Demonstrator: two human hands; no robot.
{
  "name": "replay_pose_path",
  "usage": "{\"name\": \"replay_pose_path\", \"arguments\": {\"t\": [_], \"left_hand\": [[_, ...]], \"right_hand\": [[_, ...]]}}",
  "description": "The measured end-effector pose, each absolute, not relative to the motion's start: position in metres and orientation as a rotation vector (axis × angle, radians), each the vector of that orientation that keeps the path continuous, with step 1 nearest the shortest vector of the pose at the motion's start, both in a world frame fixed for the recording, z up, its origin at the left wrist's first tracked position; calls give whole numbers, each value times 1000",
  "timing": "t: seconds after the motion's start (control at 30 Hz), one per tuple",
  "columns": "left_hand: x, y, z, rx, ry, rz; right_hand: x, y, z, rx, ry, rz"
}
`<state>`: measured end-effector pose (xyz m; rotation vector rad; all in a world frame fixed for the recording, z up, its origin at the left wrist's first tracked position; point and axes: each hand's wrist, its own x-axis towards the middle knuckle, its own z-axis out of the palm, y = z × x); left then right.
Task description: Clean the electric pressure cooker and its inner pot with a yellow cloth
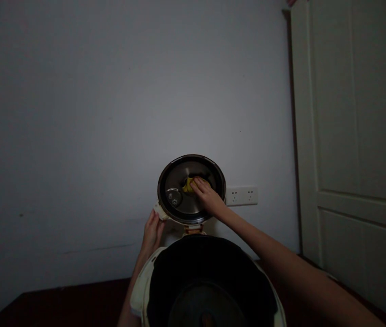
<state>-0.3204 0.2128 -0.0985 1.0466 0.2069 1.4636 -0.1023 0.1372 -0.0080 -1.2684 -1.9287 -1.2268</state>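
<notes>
An electric pressure cooker (139, 288) stands in front of me, its hinged lid (193, 205) raised upright against the back. The lid's metal inner face, with small valve fittings at lower left, is turned toward me. My right hand (206, 193) presses a yellow cloth (189, 185) against the middle of that face, its fingers closed over the cloth. At the lid's lower left edge, my left hand (152, 227) grips a white tab (160, 212) of the lid. The cooker's dark inside (209, 263) gapes below, with a small brownish spot at its bottom.
A dark reddish table (77, 299) carries the cooker. Close behind rises a pale wall (111, 113) with a white double power socket (242, 195) just right of the lid. A tall white cabinet or door (352, 136) stands at the right.
</notes>
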Motion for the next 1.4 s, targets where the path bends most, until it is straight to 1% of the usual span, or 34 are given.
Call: {"name": "replay_pose_path", "arguments": {"t": [0.1, 0.17, 0.47, 0.87, 1.0, 1.13, 1.4], "left_hand": [[-320, 213, -98, 1051, 206, 1463], [-320, 215, -99, 1064, 194, 1466], [-317, 220, -103, 1078, 178, 1478], [-319, 212, -97, 1041, 217, 1477], [-318, 213, -97, 1014, 229, 1484], [-318, 216, -99, 1015, 209, 1487], [-317, 217, -101, 1035, 181, 1485]], "right_hand": [[-115, 141, -17, -1236, -2025, -1257], [-127, 147, -13, -1190, -2093, -1288], [-155, 161, 40, -1076, -2179, -1421], [-122, 136, 55, -1341, -1954, -1361], [-108, 129, 41, -1444, -1856, -1422], [-96, 123, 13, -1529, -1766, -1470], [-91, 119, -44, -1471, -1887, -1524]]}}
